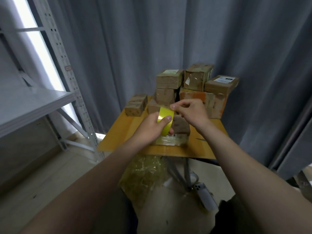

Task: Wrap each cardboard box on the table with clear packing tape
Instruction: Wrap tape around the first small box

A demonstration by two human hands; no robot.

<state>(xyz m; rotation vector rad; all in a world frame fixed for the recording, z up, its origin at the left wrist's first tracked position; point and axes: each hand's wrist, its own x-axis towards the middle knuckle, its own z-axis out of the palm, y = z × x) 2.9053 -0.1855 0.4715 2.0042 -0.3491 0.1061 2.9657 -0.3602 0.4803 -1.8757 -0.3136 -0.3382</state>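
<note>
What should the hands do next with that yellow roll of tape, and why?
Probably peel the free end off the tape roll. The left hand grips it, the right hand pinches at its top edge, and no loose strip shows yet. A cardboard box lies just below the hands on the table, so a pulled strip could go straight onto it.

Dim, cool light comes mainly from a blown-out window strip (38,48) up and far left of the left hand (152,123) — the frame is soft throughout, boxes (168,80) beyond the right hand (190,112) smeared, shelving uprights (67,71) bowed by wide-angle distortion.
</note>
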